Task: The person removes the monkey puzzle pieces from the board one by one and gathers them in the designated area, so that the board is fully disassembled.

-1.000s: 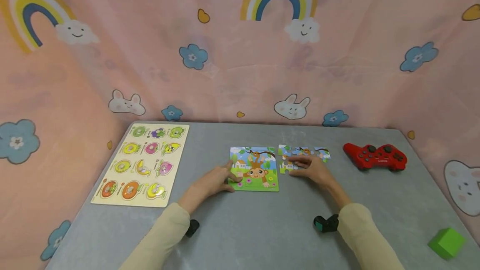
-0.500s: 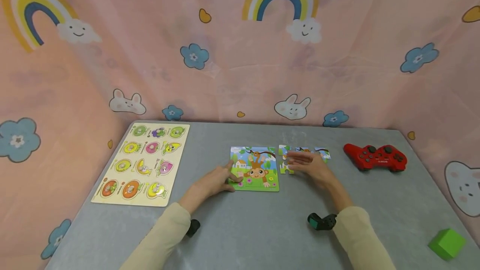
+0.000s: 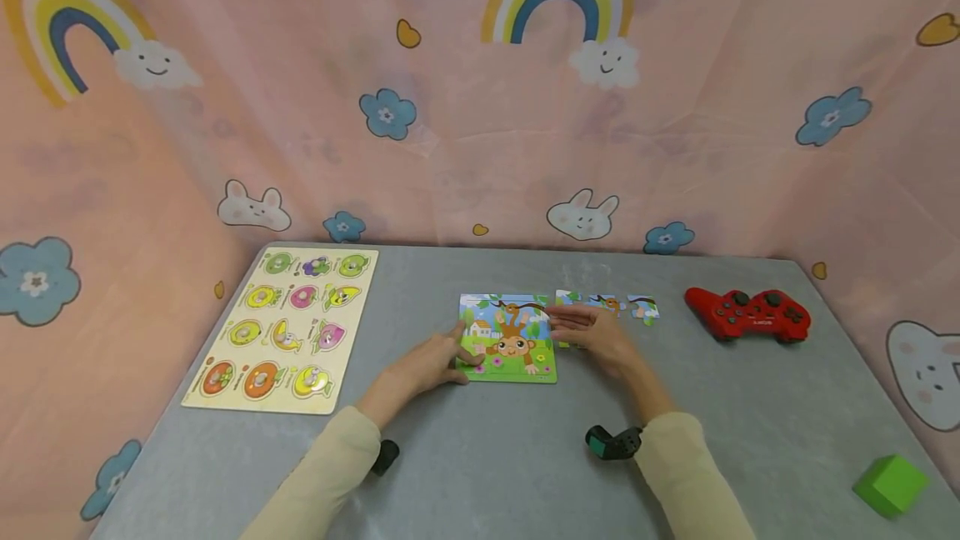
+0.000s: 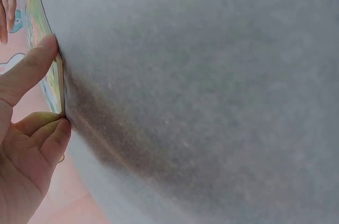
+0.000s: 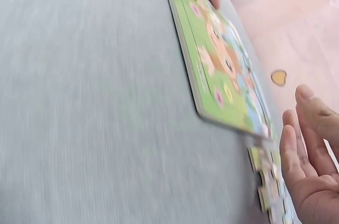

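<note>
Left grip (image 3: 431,362) holds the monkey puzzle (image 3: 513,346), right grip (image 3: 600,336) wide at its right edge

Biggest first, you face a pink curtain (image 3: 480,148) printed with rainbows, clouds, rabbits and blue flowers; it hangs beyond the monkey puzzle. In front of it runs your grey worktop (image 3: 495,457), on which the puzzle lies flat, picture side up.

Well to the puzzle's left lies your cream fruit board (image 3: 306,319), with four rows of three coloured shapes. Your pale sleeves come in from the near side of the puzzle, the left sleeve (image 3: 322,465) to its left and the right sleeve (image 3: 693,465) to its right. Well to the puzzle's right, you have a red game controller (image 3: 748,313).

Your left grip has the puzzle by its left side: the thumb is at the near-left corner, and the bent fingers are at the edge and on the picture. Your right grip is wide and loose, thumb apart from the fingers, with the fingertips above the puzzle's right edge; I cannot tell whether they touch it.

Far off to the puzzle's right and nearer you sits a green block (image 3: 891,486). Nearer you than the puzzle, a black wrist camera shows at each cuff. Smallest are your loose pieces (image 3: 603,303), just beside the puzzle on its right, some hidden under your right grip.
</note>
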`<state>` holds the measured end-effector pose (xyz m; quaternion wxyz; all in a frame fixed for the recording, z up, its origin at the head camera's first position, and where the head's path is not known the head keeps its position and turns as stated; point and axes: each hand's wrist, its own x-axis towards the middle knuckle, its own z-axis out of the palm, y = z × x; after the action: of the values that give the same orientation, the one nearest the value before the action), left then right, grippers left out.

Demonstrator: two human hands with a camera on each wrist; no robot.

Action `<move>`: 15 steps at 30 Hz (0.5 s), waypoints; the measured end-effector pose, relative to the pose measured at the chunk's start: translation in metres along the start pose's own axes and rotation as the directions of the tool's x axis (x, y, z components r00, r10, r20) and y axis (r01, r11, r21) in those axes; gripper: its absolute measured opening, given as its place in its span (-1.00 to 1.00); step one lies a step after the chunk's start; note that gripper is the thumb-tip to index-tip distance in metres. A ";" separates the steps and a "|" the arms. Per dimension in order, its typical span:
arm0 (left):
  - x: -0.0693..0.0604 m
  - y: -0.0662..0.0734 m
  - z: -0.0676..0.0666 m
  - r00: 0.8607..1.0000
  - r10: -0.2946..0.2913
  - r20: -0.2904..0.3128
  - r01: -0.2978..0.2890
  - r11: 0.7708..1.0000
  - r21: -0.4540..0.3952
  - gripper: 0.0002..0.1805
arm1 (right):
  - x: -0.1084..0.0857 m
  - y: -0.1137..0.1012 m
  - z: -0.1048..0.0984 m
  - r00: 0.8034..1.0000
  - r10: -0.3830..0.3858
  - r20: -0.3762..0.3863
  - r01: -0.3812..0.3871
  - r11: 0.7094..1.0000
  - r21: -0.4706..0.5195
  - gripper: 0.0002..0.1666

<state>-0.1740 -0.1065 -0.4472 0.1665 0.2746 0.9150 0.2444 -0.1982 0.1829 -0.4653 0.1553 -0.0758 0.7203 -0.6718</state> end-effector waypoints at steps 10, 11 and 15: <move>0.002 -0.004 0.001 1.000 -0.001 0.007 0.001 1.000 0.004 -0.57 | 0.015 0.001 0.030 0.999 -0.020 0.029 0.020 1.000 0.008 -0.43; 0.002 -0.004 0.001 1.000 0.001 0.005 -0.001 1.000 0.007 -0.57 | 0.017 0.002 0.032 1.000 -0.016 0.024 0.016 1.000 0.002 -0.43; 0.001 -0.004 0.001 1.000 0.010 0.006 -0.010 1.000 0.015 -0.57 | 0.021 0.002 0.039 1.000 -0.018 0.016 0.018 0.999 -0.027 -0.45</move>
<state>-0.1762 -0.1080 -0.4502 0.1659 0.2812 0.9149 0.2375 -0.2047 0.1392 -0.4722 0.1537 -0.0896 0.7272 -0.6629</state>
